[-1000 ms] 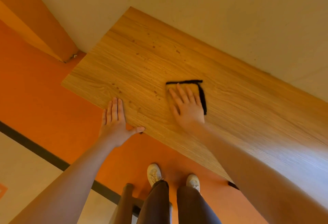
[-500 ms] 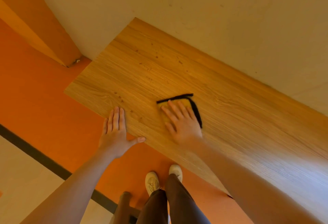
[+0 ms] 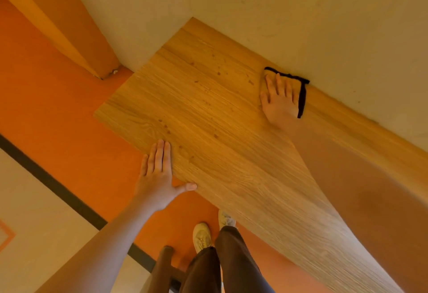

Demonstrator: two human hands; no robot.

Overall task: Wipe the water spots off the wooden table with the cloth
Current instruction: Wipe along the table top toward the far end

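Head view: we're wiping along the wall [image 3: 301, 14].
Our right hand [image 3: 279, 100] presses flat, fingers straight, on the cloth [image 3: 302, 98] at the table's [image 3: 231, 153] far edge; our left hand [image 3: 157, 174] rests open on the near edge, likely bracing, with spots [image 3: 208, 88] between.

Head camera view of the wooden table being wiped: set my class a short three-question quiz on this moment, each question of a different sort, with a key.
1. True or false: the right hand presses flat on the yellow cloth with black edging.
2. Where on the light wooden table does the cloth lie? A) at the near edge B) at the far edge, against the cream wall C) on the orange floor
3. Fill in: the left hand rests with straight fingers on the table's ____ edge.

Key: 1 true; 2 B; 3 near. Dark water spots remain to the left of the cloth.
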